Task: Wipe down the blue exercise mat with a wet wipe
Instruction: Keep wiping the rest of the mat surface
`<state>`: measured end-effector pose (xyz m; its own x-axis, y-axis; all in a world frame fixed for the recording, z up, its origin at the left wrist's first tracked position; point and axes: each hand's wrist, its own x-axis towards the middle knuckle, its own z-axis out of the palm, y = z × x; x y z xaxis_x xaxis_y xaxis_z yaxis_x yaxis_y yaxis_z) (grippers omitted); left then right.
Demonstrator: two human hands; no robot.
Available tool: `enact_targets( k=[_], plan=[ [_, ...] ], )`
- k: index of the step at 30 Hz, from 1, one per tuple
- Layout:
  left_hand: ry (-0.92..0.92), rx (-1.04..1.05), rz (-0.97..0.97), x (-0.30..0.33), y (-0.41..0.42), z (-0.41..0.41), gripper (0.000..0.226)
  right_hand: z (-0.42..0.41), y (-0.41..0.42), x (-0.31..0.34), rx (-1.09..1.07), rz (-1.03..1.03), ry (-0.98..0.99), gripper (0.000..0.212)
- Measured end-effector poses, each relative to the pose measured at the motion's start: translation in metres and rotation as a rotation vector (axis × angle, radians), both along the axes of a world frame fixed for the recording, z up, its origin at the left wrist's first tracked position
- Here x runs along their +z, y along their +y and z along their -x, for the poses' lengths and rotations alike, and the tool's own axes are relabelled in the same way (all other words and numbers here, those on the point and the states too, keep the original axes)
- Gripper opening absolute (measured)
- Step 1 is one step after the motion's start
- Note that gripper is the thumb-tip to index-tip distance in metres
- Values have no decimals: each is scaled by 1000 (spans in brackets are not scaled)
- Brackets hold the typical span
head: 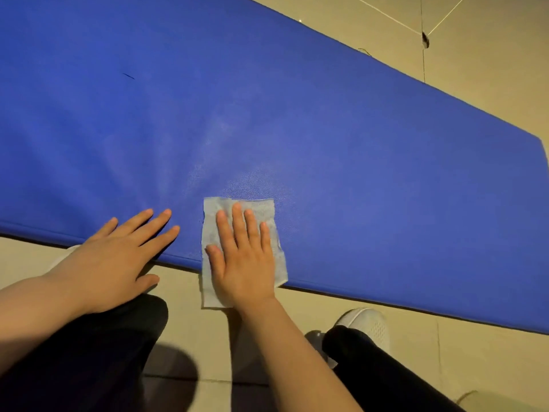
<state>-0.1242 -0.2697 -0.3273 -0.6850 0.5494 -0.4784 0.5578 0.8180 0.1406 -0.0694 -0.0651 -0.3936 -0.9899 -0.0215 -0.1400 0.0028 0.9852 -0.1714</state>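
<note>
The blue exercise mat (267, 114) lies flat on a tiled floor and fills most of the view, running from upper left to lower right. A pale wet wipe (261, 209) is spread flat over the mat's near edge, its lower end hanging onto the floor. My right hand (243, 260) presses on the wipe with straight fingers. My left hand (116, 260) rests flat on the mat's near edge, just left of the wipe, fingers straight and spread. A faint damp sheen shows on the mat above the wipe.
Beige floor tiles (475, 55) surround the mat. My legs in dark trousers (89, 352) and a white shoe (368, 325) sit close to the mat's near edge. A small dark mark (128, 76) shows on the mat at upper left.
</note>
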Motion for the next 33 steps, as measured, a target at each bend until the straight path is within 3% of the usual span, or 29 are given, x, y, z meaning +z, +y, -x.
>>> enact_targets(
  k=[2, 4, 6, 10, 13, 16, 19, 21, 24, 28, 33],
  plan=[
    [7, -9, 38, 2, 1, -1, 95, -2, 51, -4, -77, 20, 12, 64],
    [-112, 31, 120, 2, 1, -4, 84, -9, 101, -1, -418, -26, 8, 66],
    [-104, 7, 156, 6, 5, -3, 80, -18, 133, 7, -730, -81, -34, 64],
    [-86, 33, 103, 17, 9, 0, 77, -16, 100, 10, -966, -30, -82, 63],
    [104, -20, -20, 19, 18, 11, 49, -8, 18, 6, -769, -17, 42, 62],
    [110, -23, 55, 24, 31, 10, 32, -11, -61, 13, -273, -2, 5, 59],
    [95, 3, 46, 25, 29, 10, 32, 0, -52, 16, -54, 140, -57, 55],
    [32, 45, 33, 20, 20, 10, 34, 7, -4, 13, 7, 95, -61, 59],
    [1, 82, 3, 19, 13, 15, 34, 17, 95, 9, -246, 2, -105, 67],
    [40, 32, 33, 15, 15, 20, 27, 12, 184, 24, -683, -28, -104, 57],
    [56, 81, 27, 19, 23, 28, 31, 23, 147, 19, -836, -44, -73, 58]
  ],
)
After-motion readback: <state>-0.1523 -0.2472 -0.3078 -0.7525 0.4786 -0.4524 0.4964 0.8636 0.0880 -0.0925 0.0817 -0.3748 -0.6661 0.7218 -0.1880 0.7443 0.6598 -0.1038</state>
